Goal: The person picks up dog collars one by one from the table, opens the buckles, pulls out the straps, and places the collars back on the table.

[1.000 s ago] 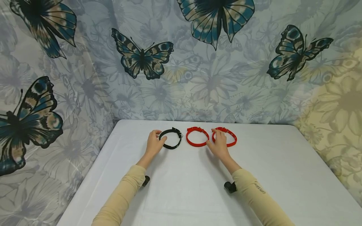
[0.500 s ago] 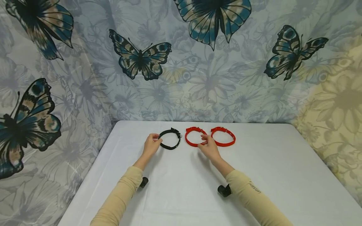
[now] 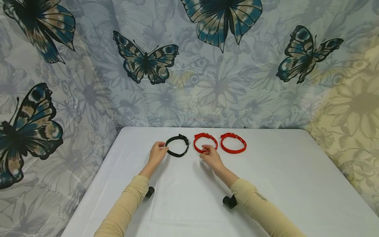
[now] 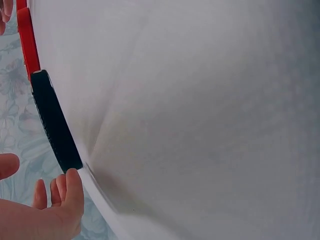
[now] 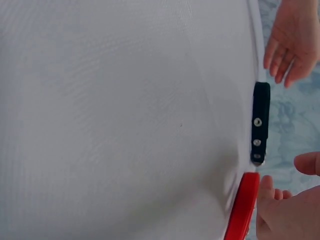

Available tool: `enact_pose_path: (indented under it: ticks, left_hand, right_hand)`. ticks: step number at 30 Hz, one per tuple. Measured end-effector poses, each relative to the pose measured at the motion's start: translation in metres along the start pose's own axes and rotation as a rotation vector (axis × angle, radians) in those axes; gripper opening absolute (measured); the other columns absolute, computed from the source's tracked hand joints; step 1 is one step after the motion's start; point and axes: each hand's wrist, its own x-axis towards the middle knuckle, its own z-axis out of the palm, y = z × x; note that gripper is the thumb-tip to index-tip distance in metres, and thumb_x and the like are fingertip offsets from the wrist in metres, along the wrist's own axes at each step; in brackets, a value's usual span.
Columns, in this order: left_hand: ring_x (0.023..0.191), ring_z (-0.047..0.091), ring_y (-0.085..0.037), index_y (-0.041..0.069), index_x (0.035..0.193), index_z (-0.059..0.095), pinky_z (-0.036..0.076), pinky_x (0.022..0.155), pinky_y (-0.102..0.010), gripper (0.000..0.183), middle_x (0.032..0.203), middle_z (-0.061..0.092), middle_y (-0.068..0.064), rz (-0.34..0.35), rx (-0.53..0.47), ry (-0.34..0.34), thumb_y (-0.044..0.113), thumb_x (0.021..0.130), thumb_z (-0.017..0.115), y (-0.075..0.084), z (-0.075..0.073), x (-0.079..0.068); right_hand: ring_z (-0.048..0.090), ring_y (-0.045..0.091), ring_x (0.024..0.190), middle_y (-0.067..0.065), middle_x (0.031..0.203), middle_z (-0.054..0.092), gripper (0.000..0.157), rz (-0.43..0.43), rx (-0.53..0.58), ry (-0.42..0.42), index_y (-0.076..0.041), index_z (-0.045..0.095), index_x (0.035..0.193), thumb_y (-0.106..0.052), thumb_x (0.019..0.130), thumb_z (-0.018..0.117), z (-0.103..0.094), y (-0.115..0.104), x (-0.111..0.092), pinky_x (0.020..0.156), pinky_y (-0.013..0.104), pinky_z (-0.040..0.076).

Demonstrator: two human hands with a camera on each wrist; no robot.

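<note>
Three buckled collars stand in a row near the table's far edge: a black collar (image 3: 177, 155) at left, a red collar (image 3: 204, 134) in the middle and another red collar (image 3: 234, 151) at right. My left hand (image 3: 157, 154) is at the black collar's left side, thumb apart from the fingers. In the left wrist view, a fingertip overlaps the end of the black collar (image 4: 56, 120). My right hand (image 3: 211, 158), fingers loosely extended, is in front of the middle red collar and hides part of its near side. Metal studs show on the black collar (image 5: 260, 120) in the right wrist view.
A white cloth covers the table (image 3: 183, 204). Behind it hangs a butterfly-patterned fabric backdrop (image 3: 177, 105), which also runs down both sides. Small black cameras (image 3: 229, 202) stick out from the wrists below beige sleeves (image 3: 127, 204).
My right hand has moved left and nearer, from the right red collar to the front of the middle one. My left hand has drawn back slightly from the black collar. The collars keep their places.
</note>
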Motion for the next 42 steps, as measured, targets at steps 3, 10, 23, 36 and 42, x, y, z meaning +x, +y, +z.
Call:
enact_pose_path:
  ticks: [3, 10, 23, 36, 42]
  left_hand:
    - [0.112, 0.055, -0.034, -0.003, 0.123, 0.053, 0.046, 0.093, -0.044, 0.036, 0.123, 0.054, -0.021, -0.01, 0.001, 0.0, 0.013, 0.092, 0.058, -0.003, 0.001, 0.001]
    - [0.111, 0.054, -0.033, -0.002, 0.125, 0.054, 0.047, 0.091, -0.043, 0.038, 0.123, 0.054, -0.02, -0.003, 0.013, -0.018, 0.015, 0.091, 0.058, -0.003, 0.001, 0.006]
    - [0.117, 0.052, -0.035, -0.002, 0.128, 0.052, 0.044, 0.096, -0.044, 0.042, 0.13, 0.051, -0.021, -0.041, 0.031, -0.043, 0.018, 0.092, 0.058, -0.003, 0.001, 0.021]
    - [0.12, 0.051, -0.036, -0.004, 0.138, 0.044, 0.041, 0.101, -0.044, 0.055, 0.133, 0.052, -0.024, -0.058, 0.039, -0.103, 0.018, 0.09, 0.058, -0.007, 0.007, 0.022]
    - [0.112, 0.056, -0.036, -0.008, 0.134, 0.047, 0.045, 0.095, -0.044, 0.051, 0.122, 0.057, -0.025, -0.017, 0.041, -0.075, 0.016, 0.091, 0.059, -0.009, 0.009, 0.019]
  right_hand:
    - [0.052, 0.028, 0.108, 0.018, 0.123, 0.055, 0.045, 0.007, 0.02, -0.022, -0.002, 0.049, 0.134, -0.005, 0.091, 0.061, 0.005, -0.001, -0.001, 0.088, 0.036, 0.05]
    - [0.05, 0.028, 0.117, 0.018, 0.131, 0.052, 0.046, 0.016, 0.047, -0.058, -0.001, 0.049, 0.135, -0.005, 0.091, 0.06, 0.016, -0.006, 0.001, 0.096, 0.04, 0.046]
    - [0.044, 0.035, 0.129, 0.021, 0.139, 0.047, 0.053, 0.021, 0.092, -0.122, 0.003, 0.044, 0.139, -0.006, 0.09, 0.06, 0.039, -0.013, 0.007, 0.104, 0.046, 0.041]
    - [0.04, 0.035, 0.132, 0.024, 0.142, 0.043, 0.063, 0.05, 0.103, -0.155, 0.002, 0.035, 0.147, -0.01, 0.09, 0.06, 0.058, -0.007, 0.015, 0.108, 0.047, 0.036]
    - [0.042, 0.034, 0.13, 0.023, 0.142, 0.044, 0.059, 0.045, 0.182, -0.124, 0.004, 0.037, 0.145, -0.006, 0.091, 0.058, 0.062, -0.004, 0.018, 0.103, 0.044, 0.042]
